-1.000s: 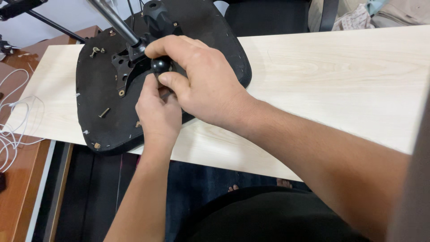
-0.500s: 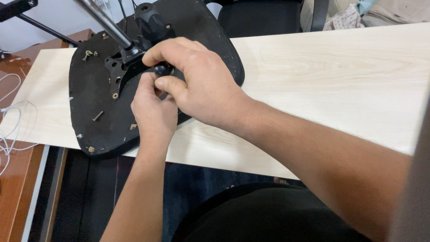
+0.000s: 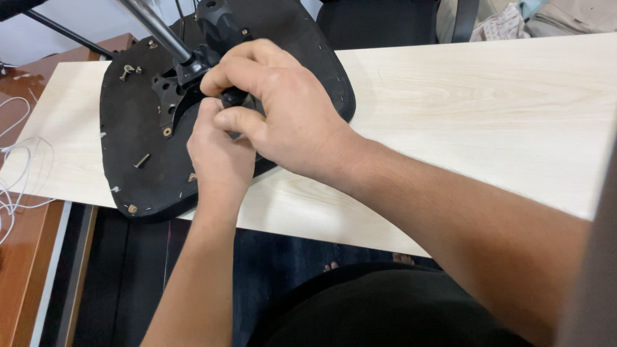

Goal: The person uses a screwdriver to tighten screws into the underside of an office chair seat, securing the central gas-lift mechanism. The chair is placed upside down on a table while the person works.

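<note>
A pale wooden board point(image 3: 488, 122) carries an upturned black chair seat point(image 3: 138, 128) at its left end. Over the seat's middle, the right hand point(image 3: 283, 115) is clamped on a black knob point(image 3: 232, 97); the left hand point(image 3: 218, 154) pinches beneath it. Turning goes best with the knob kept square to the metal bracket point(image 3: 168, 96).

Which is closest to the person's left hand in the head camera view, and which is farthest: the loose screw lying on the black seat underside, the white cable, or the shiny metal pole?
From the left hand:
1. Loose screw lying on the black seat underside, just to its left.
2. Shiny metal pole, above it towards the top edge.
3. White cable, far left, off the pale wooden board.
</note>
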